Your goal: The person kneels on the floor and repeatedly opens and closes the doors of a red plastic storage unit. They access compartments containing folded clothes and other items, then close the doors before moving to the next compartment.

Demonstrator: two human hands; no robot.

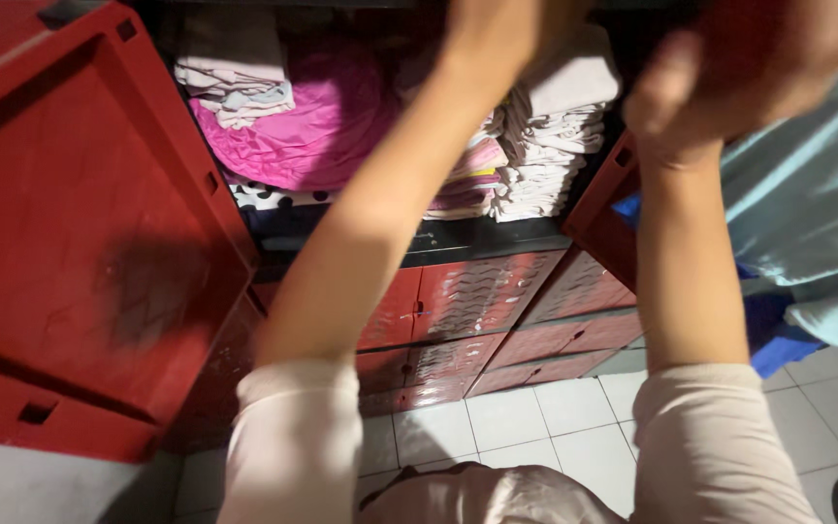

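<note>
Both my arms reach up into an open red plastic cabinet (pixel 99 243), its door swung wide at my left. My left hand (pixel 487 34) is up at the top shelf by the stack of folded white cloths (pixel 550 155); most of that hand runs off the top edge, so I can't tell if it's gripping anything or just resting there. My right hand (pixel 720 82) is blurred w/ motion, thumb curled, and seems closed on something reddish at the cabinet's right side (poss. the other door's edge, too smeared to be sure). The two hands are well apart. To do this well, as I judge it: keep the right door held back so it doesn't swing in, and get the left hand flat under or on top of the whole stack, not just pinching one layer, since thin folded cloths slide off each other easily. The white stack sits upright on the shelf, many thin layers, edges a bit uneven, touching a shorter pile of pink-and-purple folded pieces (pixel 467 180) beside it. Farther left lie a crumpled bright pink cloth (pixel 312 121) and pale folded linens (pixel 235 82). A light blue cloth (pixel 817 194) hangs at right, over white floor tiles (pixel 506 417).
</note>
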